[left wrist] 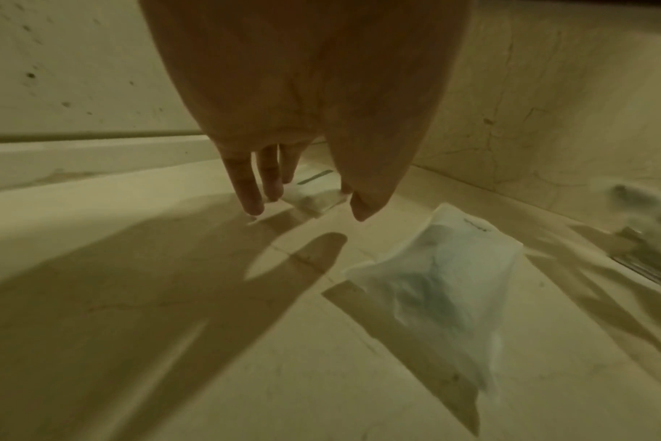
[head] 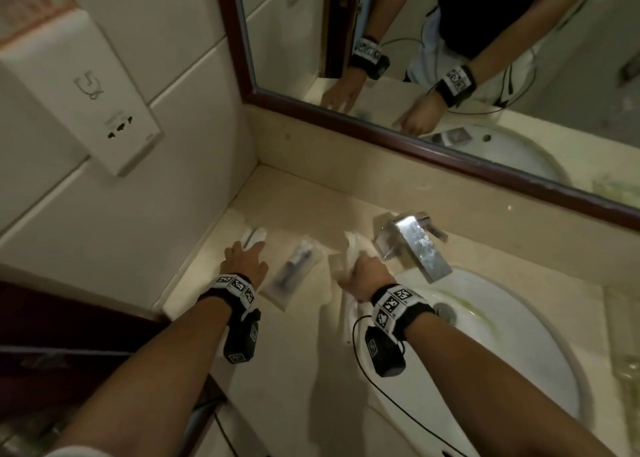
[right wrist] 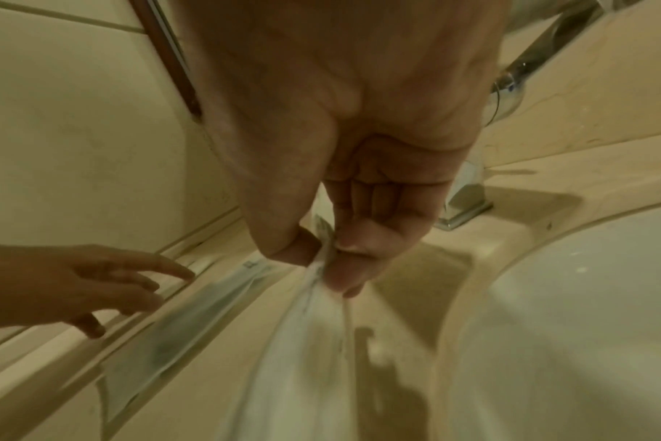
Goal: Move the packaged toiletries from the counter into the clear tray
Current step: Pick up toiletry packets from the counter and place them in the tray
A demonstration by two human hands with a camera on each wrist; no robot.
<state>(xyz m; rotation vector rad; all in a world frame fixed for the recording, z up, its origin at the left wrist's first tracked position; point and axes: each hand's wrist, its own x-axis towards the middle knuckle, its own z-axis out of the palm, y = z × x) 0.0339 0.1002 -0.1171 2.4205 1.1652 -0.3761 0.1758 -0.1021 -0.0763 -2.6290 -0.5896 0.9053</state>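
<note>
Beige marble worktop (head: pixel 304 370) in a bathroom corner, white oval sink (head: pixel 512 345) set in on the right, chrome block faucet (head: pixel 414 245) behind it, dark-framed wall mirror (head: pixel 433 75) above, white wall-mounted dispenser box (head: pixel 86 89) on the tiled left wall. Left hand (head: pixel 244 260) reaches toward the corner, fingers (left wrist: pixel 251 191) straight and spread, tips down at a small white sachet (head: pixel 255 236) lying on the worktop; nothing gripped, touching or just above, cannot tell. Clear flat packet with a dark razor-like item inside (head: pixel 294 271) lies on the worktop between the two hands, untouched. Right hand (head: pixel 367 276) just left of the faucet, thumb and fingertips (right wrist: pixel 350 270) pinched on the top edge of a white crinkly plastic packet (right wrist: pixel 306 343); the packet hangs down from the pinch above the worktop at the sink edge. Right wrist view is motion-blurred. Clear tray not made out in any view. Black wristbands with square printed markers (head: pixel 398 304) on both wrists, cable trailing from the right one.
</note>
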